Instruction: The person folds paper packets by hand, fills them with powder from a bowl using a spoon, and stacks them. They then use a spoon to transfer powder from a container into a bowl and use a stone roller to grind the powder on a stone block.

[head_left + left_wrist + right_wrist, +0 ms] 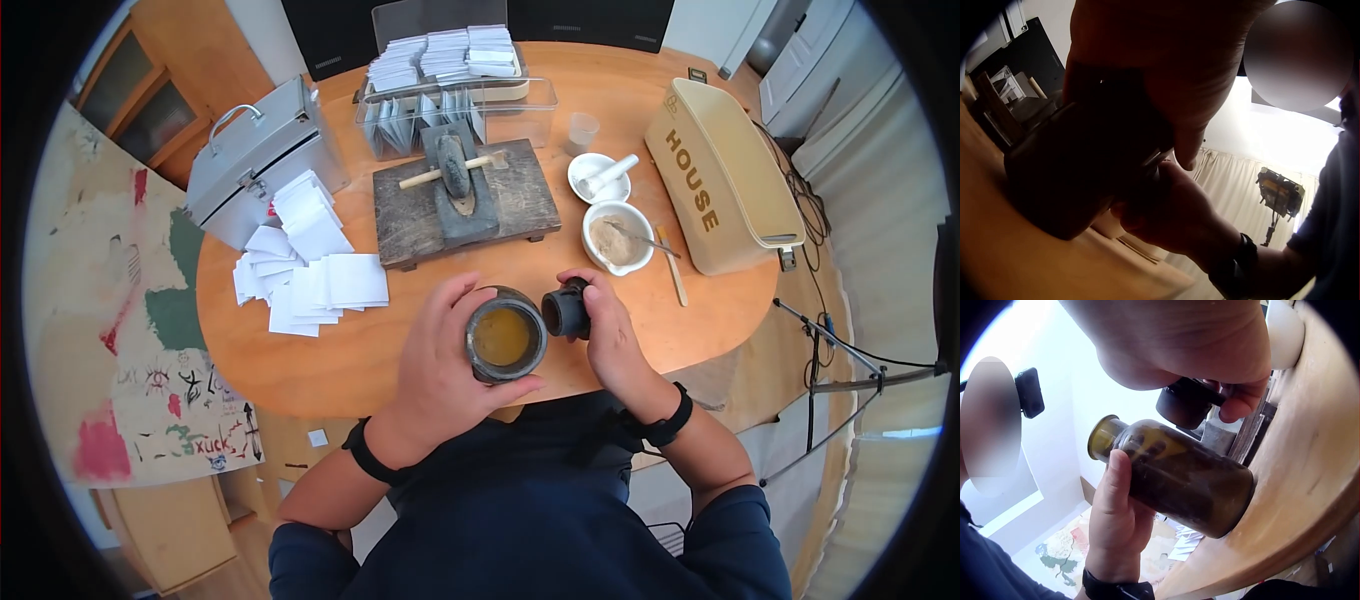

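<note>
My left hand (432,352) grips a brown glass bottle (480,365), its round opening facing the head camera with amber colour inside. In the right wrist view the bottle (1191,481) lies tilted, its flared neck at upper left and the left hand's thumb (1116,478) near the neck. My right hand (612,345) holds a dark stopper (568,312) between thumb and fingers, just right of the bottle's mouth and off it. The right wrist view shows this stopper (1180,406) above the bottle. In the left wrist view the bottle (1054,175) is a dark shape.
Behind the hands stands a wooden board (400,215) with a grinding stone. White envelopes (345,282) and a metal box (225,200) are at left. At right are a mortar of powder (617,262), a white dish (578,170), a wooden stick (678,280) and a beige bin (690,170).
</note>
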A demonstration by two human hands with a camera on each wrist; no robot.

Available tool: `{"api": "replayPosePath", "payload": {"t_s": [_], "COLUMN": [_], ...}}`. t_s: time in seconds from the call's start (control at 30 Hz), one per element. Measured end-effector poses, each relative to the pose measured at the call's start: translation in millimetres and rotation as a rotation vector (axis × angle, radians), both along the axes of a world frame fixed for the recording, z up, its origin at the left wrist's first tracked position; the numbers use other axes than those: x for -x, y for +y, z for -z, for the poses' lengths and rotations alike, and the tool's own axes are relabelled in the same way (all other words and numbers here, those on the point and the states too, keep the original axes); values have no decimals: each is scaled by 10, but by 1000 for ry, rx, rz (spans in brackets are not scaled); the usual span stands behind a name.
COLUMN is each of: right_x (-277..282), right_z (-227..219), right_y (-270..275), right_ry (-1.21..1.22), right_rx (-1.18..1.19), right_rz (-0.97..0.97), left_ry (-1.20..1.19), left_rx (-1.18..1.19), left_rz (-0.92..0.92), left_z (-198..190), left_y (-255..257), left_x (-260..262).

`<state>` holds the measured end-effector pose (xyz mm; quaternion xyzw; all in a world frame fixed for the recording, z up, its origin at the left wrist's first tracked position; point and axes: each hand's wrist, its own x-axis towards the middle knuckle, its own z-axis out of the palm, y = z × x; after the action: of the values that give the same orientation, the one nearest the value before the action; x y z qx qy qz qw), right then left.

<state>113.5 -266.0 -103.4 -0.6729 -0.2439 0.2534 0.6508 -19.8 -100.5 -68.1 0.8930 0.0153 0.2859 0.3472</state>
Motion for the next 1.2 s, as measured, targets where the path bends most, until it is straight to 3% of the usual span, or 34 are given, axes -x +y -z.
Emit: {"api": "replayPosePath", "payload": {"t_s": [0.3,0.47,0.7,0.77,1.07,1.2], "right_x": [-10,-15,-26,-20,-43,-66], "right_z": [-23,13,-2,10,-51,-189], "right_y": [-34,-46,-84,-89,-84,-80], "right_ry": [-53,-39,-6,-9,-39,-18], "right_rx": [54,-11,-34,-41,16,-68], "right_rz": [-24,16,28,30,-4,30], "left_ry": [-60,-211,-126,-48,-14,-31], "left_rx": [-62,-291,-174,-32,-17,-27], "left_rz": [68,207,178,147,61,60], "left_z": [87,84,15,52,38,12], "left_y": [-91,-130,-109,-59,6,4], "left_x": [60,-60,-73,-52,-79,-98]}}
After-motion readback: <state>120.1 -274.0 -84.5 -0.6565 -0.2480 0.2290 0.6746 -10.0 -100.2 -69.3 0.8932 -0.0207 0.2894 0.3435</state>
